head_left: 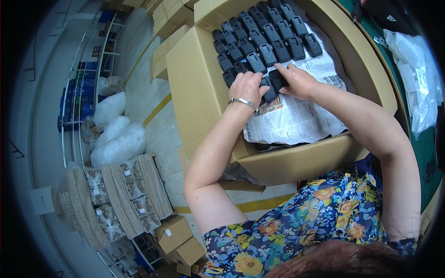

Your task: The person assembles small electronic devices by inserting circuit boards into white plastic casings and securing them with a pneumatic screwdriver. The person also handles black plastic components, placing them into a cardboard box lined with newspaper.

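Note:
A large open cardboard box (194, 88) is lined with newspaper (296, 118). Rows of small dark grey plastic devices (264, 37) lie on the paper, filling the far part of the box. My left hand (248, 85), with a silver bracelet on the wrist, rests on the devices at the near end of the rows. My right hand (299, 81) holds a dark device (278, 79) down at the edge of the rows, next to my left hand. Both forearms reach in over the box's near wall.
More cardboard boxes (169, 16) stand beyond the big one. On the floor to the left are white sacks (118, 139), bundled packs (120, 194), small cartons (178, 241) and blue crates (76, 99). At right, a green table (424, 153) carries clear plastic bags (417, 69).

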`<state>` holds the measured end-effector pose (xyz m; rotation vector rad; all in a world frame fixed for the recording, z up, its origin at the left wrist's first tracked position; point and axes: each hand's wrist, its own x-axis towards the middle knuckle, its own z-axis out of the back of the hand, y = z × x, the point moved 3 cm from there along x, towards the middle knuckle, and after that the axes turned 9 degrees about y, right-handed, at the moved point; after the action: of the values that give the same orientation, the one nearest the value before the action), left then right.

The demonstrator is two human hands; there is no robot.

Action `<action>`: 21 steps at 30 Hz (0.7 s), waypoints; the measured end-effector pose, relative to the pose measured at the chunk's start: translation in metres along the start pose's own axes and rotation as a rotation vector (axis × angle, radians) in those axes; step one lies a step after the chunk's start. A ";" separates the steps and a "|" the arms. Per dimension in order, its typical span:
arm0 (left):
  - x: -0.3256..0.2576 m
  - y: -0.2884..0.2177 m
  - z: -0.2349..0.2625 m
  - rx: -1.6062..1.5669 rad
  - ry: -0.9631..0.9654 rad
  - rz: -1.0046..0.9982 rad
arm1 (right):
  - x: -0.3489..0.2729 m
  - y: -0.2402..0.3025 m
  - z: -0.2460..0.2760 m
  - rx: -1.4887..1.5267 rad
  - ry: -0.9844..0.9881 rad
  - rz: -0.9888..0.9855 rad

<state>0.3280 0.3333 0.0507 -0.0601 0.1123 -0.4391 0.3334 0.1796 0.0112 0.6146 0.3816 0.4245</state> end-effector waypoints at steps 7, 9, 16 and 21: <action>0.010 0.010 0.015 -0.124 -0.142 -0.123 | -0.013 0.005 0.017 0.020 -0.040 0.122; -0.005 0.006 0.034 -0.240 -0.141 -0.074 | -0.063 0.032 0.046 0.040 0.102 0.247; 0.000 -0.217 0.093 -0.208 -0.063 -0.785 | -0.308 -0.077 0.117 0.157 -0.565 0.076; 0.061 -0.401 0.032 -0.483 0.096 -1.045 | -0.457 -0.264 0.138 -0.035 -1.084 -0.820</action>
<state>0.2181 -0.0544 0.1098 -0.5899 0.2803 -1.4526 0.0803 -0.3024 0.0494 0.5208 -0.4243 -0.6919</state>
